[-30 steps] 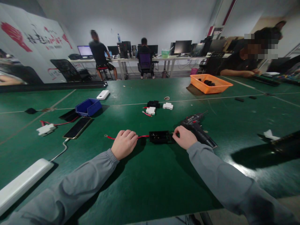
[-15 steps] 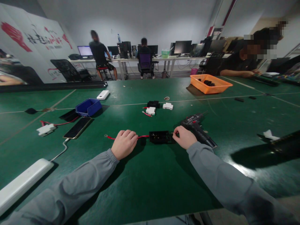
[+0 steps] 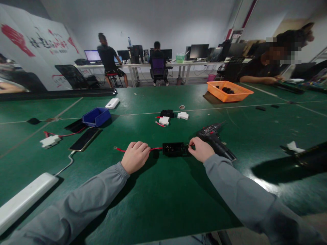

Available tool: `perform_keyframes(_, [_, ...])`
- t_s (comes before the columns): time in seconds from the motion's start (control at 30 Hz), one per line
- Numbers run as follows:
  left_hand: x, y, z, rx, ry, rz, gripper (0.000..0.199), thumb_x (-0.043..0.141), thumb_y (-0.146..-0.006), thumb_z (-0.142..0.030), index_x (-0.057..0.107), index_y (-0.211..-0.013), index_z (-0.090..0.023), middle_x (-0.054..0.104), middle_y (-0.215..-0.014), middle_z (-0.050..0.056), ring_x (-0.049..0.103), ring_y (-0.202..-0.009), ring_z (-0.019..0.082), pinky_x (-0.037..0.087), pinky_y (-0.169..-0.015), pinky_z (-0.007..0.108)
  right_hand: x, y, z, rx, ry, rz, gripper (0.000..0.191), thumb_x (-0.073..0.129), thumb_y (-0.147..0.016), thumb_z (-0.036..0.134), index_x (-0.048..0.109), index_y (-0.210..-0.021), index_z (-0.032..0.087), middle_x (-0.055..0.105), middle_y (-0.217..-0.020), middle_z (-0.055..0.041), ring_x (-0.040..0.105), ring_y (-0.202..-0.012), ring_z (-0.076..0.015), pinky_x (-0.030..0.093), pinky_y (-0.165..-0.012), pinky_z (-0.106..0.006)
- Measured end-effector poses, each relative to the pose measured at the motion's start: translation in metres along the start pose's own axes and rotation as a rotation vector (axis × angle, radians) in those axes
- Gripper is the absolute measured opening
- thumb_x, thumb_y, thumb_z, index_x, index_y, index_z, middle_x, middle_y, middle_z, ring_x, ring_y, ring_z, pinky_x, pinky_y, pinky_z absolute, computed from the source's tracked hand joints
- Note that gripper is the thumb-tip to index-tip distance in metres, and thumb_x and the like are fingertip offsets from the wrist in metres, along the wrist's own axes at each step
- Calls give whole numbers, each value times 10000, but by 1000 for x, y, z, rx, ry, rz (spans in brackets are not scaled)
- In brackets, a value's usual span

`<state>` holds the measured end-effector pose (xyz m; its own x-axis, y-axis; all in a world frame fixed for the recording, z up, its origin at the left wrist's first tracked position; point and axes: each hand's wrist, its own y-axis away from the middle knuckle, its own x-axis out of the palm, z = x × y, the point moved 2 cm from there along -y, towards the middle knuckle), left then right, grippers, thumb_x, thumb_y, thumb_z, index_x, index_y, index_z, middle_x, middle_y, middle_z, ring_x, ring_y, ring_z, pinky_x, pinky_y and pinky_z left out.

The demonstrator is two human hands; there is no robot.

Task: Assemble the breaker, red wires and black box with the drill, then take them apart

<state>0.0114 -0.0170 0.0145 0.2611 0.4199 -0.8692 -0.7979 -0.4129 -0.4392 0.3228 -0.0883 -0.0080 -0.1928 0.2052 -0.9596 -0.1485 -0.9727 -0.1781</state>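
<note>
A small open black box lies on the green table, with metal bits inside it. From its left side runs a red cable, ending in a ring terminal further left. My left hand is closed around this cable. At the box's right end, my right hand pinches something small that I cannot make out. Just beyond that hand lies a black power screwdriver, pointing away to the right.
Beyond the box sit white connectors and a black part. An orange basket stands at the back right. Left are a blue bin, a phone and a white power strip. A person leans at the right.
</note>
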Motion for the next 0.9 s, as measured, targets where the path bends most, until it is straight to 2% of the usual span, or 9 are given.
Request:
perform_keyframes(0.5, [0,1,1,3,-24,19,171,479,-960,-244,641,-991,-199,665,-990,55,562,-932,217,372,-778,397,-4,1,2,15,-54,-5,145,490,-925,251,559,-809,198,621,-875,-31,568,-683,-145,337,-599,-265])
perform_keyframes(0.9, [1,1,1,3,-19,-2,157,499,-949,-237,648,-981,-200,668,-969,58,559,-920,216,368,-775,394,-1,1,1,-14,-36,-13,70,569,-871,263,570,-842,198,606,-902,-24,564,-686,-139,327,-577,-263])
